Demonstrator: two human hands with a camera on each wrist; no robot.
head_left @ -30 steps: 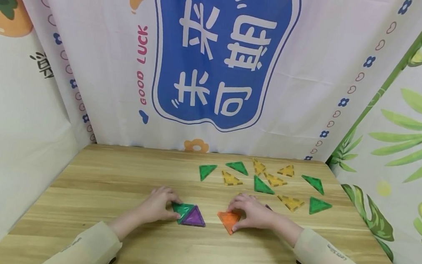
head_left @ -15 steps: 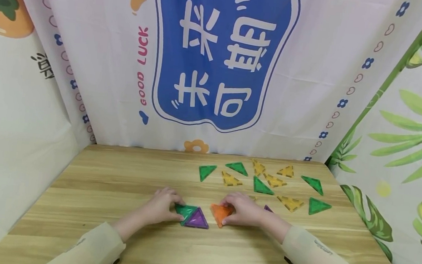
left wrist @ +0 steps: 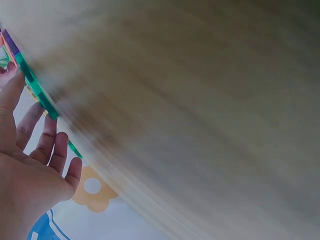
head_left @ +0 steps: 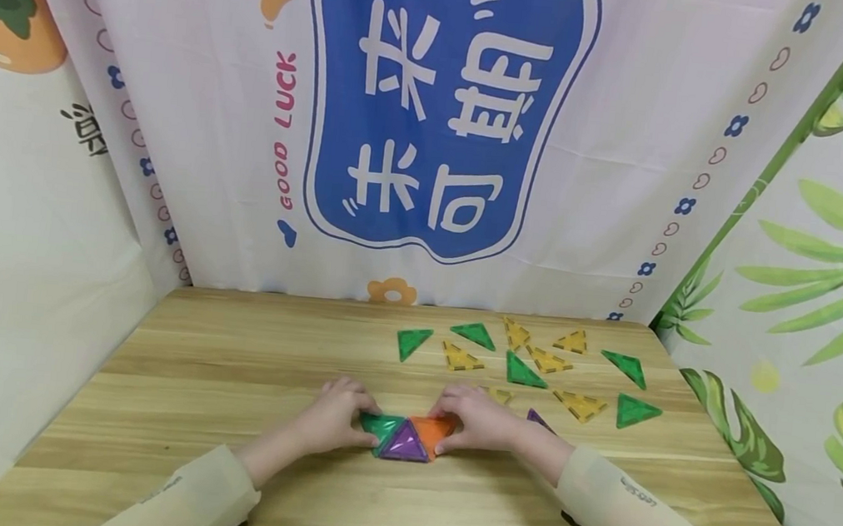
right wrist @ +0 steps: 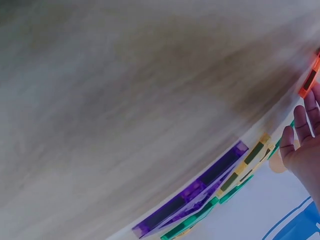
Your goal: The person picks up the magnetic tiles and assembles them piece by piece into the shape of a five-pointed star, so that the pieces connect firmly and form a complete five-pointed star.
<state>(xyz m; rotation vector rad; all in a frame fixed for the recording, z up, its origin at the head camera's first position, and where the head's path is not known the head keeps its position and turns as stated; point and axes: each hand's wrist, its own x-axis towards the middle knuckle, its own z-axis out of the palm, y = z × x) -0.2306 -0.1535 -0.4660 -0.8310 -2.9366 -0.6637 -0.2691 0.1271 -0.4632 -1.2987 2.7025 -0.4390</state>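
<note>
In the head view three triangular magnetic tiles lie side by side near the middle of the wooden table. My left hand [head_left: 338, 417] holds the green tile [head_left: 374, 426] at its left end, between thumb and fingers. A purple tile [head_left: 405, 445] with its tip pointing away sits between the outer two. My right hand [head_left: 477, 420] grips the orange tile [head_left: 428, 431], whose right part is hidden by the fingers. The left wrist view shows the green tile [left wrist: 36, 84] edge-on against the thumb and fingertips. At the right wrist view's edge, fingertips touch the orange tile [right wrist: 309, 82].
Several loose green tiles [head_left: 525, 371] and yellow tiles [head_left: 580, 405] are scattered over the table's back right. Another purple tile [head_left: 541, 420] lies partly behind the right forearm. A printed cloth [head_left: 250, 156] hangs along the table's back edge.
My right hand has moved left with the orange tile, which now meets the purple tile. The left hand has shifted slightly right with the green and purple tiles.
</note>
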